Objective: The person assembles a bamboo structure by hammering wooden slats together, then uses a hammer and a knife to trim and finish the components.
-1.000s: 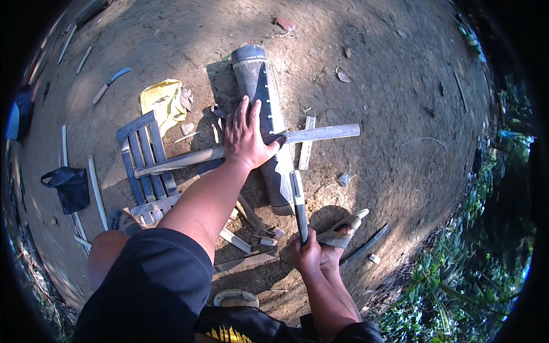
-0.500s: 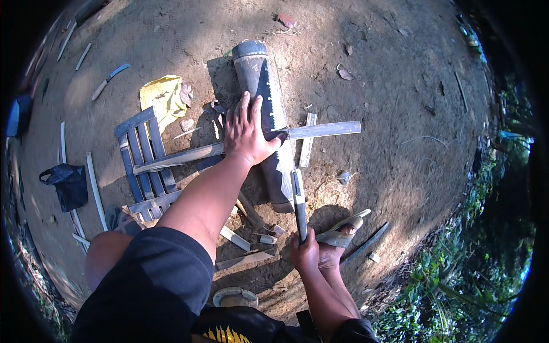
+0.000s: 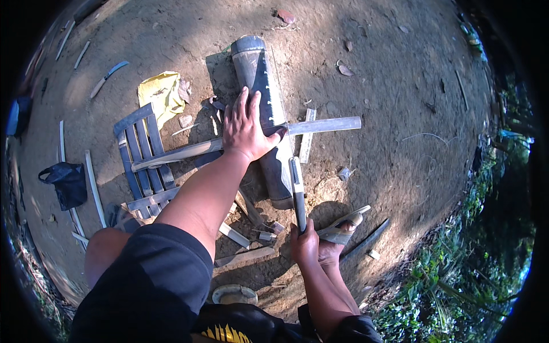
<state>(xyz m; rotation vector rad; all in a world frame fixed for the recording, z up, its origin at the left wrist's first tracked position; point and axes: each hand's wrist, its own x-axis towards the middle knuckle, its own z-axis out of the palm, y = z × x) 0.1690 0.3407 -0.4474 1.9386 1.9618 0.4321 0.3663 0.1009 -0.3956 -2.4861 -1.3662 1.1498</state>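
My left hand (image 3: 247,128) lies flat with fingers spread on a thick, dark bamboo-like log (image 3: 250,63). Its palm and thumb press a long bamboo slat (image 3: 326,125) that crosses the log, one end sticking out to the right. In my right hand (image 3: 305,243) is the dark handle of a handsaw (image 3: 298,197). The saw's thin blade shows nearly edge-on, running away from me along the log's right side and across the slat, beside my left thumb. A toothed shadow falls on the log.
Left of the log lies a slatted bamboo frame (image 3: 134,127), with a yellow sack (image 3: 160,97), a knife (image 3: 108,79) and a black bag (image 3: 70,186) farther out. Offcuts (image 3: 234,235) litter the ground near me. My sandalled foot (image 3: 337,234) stands beside a dark blade-like piece (image 3: 366,243).
My right hand and the handsaw have moved slightly forward, away from me. My left hand stays pressed on the slat and log.
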